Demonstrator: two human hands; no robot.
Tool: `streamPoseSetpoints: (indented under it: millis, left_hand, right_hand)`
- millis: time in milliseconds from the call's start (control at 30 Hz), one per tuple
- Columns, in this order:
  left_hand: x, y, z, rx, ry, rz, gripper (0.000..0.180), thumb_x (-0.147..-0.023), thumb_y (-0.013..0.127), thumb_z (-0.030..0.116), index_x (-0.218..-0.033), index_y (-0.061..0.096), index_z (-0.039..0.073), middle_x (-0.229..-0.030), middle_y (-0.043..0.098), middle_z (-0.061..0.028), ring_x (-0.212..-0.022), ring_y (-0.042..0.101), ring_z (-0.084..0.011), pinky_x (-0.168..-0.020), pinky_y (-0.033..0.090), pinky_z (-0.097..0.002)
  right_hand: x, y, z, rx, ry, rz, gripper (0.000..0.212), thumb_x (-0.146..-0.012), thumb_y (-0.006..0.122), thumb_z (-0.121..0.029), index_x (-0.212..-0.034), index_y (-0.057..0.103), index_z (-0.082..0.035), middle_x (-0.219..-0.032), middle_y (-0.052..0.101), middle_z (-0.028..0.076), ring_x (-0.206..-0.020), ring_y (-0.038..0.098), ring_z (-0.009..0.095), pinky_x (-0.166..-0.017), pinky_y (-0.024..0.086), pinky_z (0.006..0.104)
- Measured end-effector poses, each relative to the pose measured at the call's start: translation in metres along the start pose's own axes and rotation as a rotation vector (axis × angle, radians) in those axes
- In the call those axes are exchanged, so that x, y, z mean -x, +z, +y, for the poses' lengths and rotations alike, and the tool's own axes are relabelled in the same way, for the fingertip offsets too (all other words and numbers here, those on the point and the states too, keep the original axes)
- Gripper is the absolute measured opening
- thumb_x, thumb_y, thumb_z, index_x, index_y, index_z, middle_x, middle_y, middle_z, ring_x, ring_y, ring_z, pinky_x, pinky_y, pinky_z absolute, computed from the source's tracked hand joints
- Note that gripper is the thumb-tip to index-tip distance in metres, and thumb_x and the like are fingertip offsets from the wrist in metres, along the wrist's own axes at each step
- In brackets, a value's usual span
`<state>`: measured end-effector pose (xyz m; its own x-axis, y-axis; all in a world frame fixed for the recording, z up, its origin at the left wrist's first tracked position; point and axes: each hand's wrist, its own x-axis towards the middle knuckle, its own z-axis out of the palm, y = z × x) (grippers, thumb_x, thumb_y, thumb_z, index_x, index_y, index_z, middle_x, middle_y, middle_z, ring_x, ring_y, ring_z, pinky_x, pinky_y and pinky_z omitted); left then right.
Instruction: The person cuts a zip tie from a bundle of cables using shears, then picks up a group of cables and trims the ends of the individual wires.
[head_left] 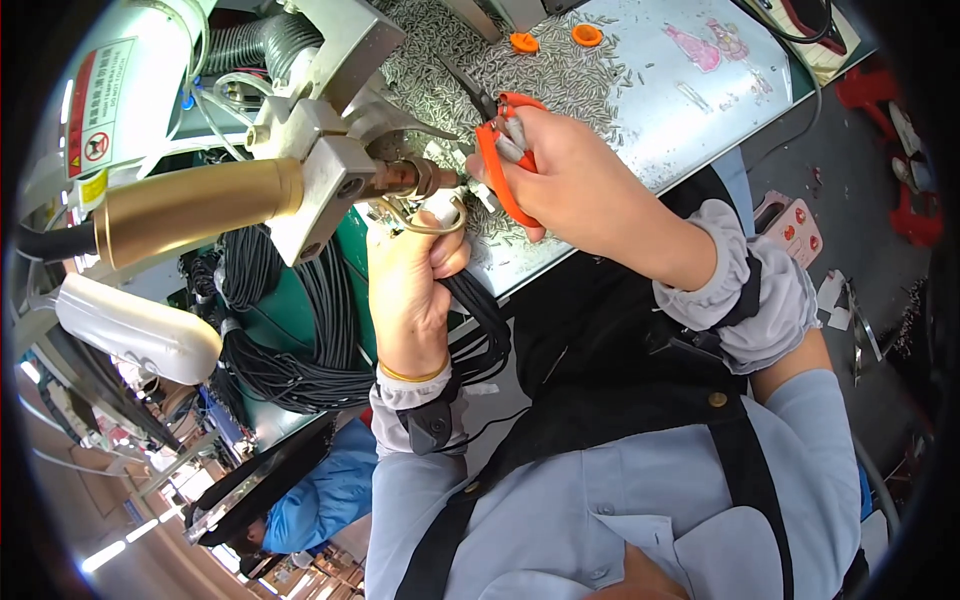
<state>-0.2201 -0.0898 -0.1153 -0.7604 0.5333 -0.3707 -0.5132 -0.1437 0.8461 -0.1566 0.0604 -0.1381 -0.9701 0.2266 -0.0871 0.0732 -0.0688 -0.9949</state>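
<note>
1. Left hand (410, 285): fingers curled around black cables (478, 312), probably steadying their ends beside the metal fitting (408, 180).
2. Right hand (575, 175): fingers grasping orange-handled pliers (488, 165) over the bench (720, 110) (tips pointing away, likely held ready).
3. Beyond: small metal pieces (560, 85) lie loose, seemingly within easy reach.

Orange-handled metal pliers (491, 168), small silver-grey metal pins (425, 62)
Gold cylindrical barrel (200, 207), long black coiled cables (338, 320), plain light-blue cloth shirt (570, 500), black cloth apron (590, 375).

There, toward the workbench's far edge, sit two orange caps (587, 36), and a pink picture (697, 48) decorates the right end!
</note>
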Motion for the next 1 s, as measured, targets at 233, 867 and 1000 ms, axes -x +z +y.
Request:
streamPoseSetpoints:
  millis: [233, 867, 1000]
  left_hand:
    - [0.0, -0.001, 0.001, 0.004, -0.002, -0.005, 0.013, -0.079, 0.054, 0.002, -0.091, 0.048, -0.001, -0.064, 0.045, -0.0013, -0.044, 0.029, -0.0042, -0.037, 0.021, -0.0178]
    - [0.062, 0.009, -0.024, -0.216, 0.167, 0.002, 0.017, -0.084, 0.05, 0.004, -0.1, 0.05, -0.001, -0.071, 0.055, -0.0086, -0.056, 0.053, -0.0149, -0.05, 0.043, -0.0229]
    - [0.06, 0.006, -0.027, -0.092, 0.096, -0.052, 0.022, -0.085, 0.05, 0.008, -0.105, 0.047, 0.0, -0.071, 0.054, -0.0096, -0.054, 0.052, -0.0155, -0.05, 0.042, -0.0236]
  right_hand:
    - [0.002, -0.001, -0.009, -0.028, 0.057, -0.015, 0.011, -0.085, 0.049, -0.011, -0.085, 0.05, 0.0, -0.057, 0.047, 0.0, -0.043, 0.044, 0.006, -0.04, 0.035, 0.0208]
    - [0.046, 0.0, -0.006, 0.18, -0.433, 0.155, 0.013, -0.084, 0.054, -0.013, -0.078, 0.05, -0.002, -0.059, 0.045, -0.001, -0.043, 0.039, 0.004, -0.041, 0.031, 0.0178]
    - [0.056, -0.001, -0.016, 0.06, -0.209, 0.003, 0.013, -0.084, 0.053, -0.013, -0.079, 0.052, -0.001, -0.057, 0.047, 0.0, -0.042, 0.041, 0.005, -0.041, 0.032, 0.0194]
